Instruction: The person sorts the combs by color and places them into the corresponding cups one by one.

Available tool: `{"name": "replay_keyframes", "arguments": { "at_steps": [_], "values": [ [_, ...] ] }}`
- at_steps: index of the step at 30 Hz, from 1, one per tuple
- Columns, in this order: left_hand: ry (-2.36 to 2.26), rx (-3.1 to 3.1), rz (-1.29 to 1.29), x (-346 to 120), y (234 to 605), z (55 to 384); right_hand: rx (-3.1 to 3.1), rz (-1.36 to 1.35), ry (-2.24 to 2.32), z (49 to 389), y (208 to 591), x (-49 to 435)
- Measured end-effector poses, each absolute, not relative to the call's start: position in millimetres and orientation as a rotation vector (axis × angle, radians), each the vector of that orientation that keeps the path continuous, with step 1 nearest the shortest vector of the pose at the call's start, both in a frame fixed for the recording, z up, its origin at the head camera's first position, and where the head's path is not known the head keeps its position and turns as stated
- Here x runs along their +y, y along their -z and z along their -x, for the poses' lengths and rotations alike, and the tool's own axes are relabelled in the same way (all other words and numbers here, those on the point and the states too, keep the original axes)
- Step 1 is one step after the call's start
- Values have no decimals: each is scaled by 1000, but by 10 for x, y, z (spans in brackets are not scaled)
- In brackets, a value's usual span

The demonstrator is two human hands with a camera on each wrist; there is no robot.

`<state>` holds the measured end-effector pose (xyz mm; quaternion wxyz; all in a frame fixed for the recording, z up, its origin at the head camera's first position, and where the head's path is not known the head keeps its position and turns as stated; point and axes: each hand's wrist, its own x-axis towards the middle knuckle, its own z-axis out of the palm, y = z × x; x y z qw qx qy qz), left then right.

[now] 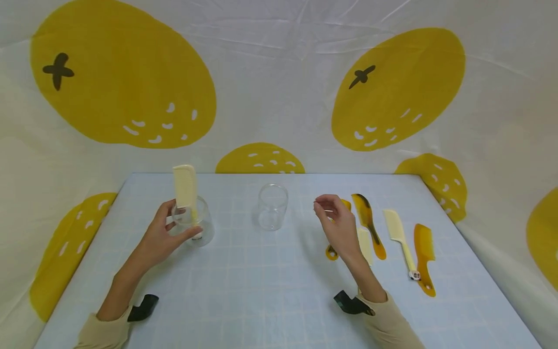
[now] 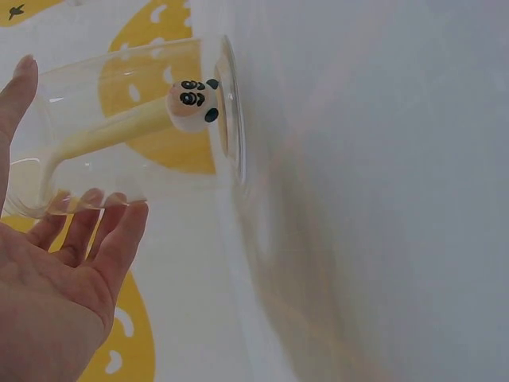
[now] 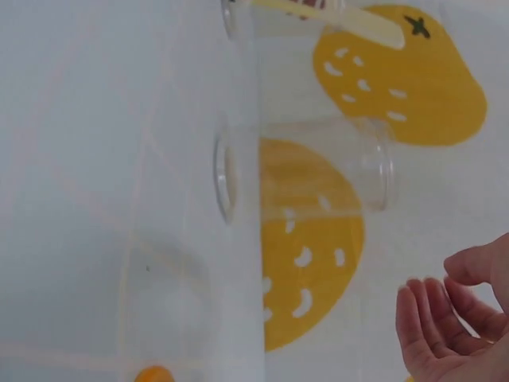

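Note:
My left hand (image 1: 167,237) grips a clear glass cup (image 2: 159,179), thumb on one side and fingers on the other. Inside it a cream comb (image 1: 185,186) stands teeth end up, its panda-head handle end (image 2: 193,105) near the bottom of the glass. A second clear glass (image 1: 273,206) stands upright in the middle of the table, with nothing in it. To its right my right hand (image 1: 340,220) hovers with loosely bent fingers, holding nothing. Under that hand lie a partly hidden cream item (image 1: 364,245) and an amber item (image 1: 332,252).
Right of my right hand lie a tortoiseshell spoon-shaped piece (image 1: 369,225), another cream comb (image 1: 395,227) with a panda end and an amber comb (image 1: 424,242). A light blue checked cloth (image 1: 244,291) covers the table. Behind it hangs a white curtain (image 1: 270,72) with yellow fruit prints.

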<state>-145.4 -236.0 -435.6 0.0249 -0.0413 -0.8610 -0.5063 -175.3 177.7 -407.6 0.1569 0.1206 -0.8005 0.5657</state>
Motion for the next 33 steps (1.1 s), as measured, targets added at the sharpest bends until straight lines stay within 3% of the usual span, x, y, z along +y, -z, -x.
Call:
{"name": "replay_keyframes", "arguments": {
  "at_steps": [18, 33],
  "values": [
    [1570, -2643, 169, -2373, 4381, 1462, -2478, -271, -1342, 1600, 4305, 2504],
    [1581, -2639, 180, -2363, 4367, 1449, -2640, -206, -1099, 1472, 4431, 2788]
  ]
}}
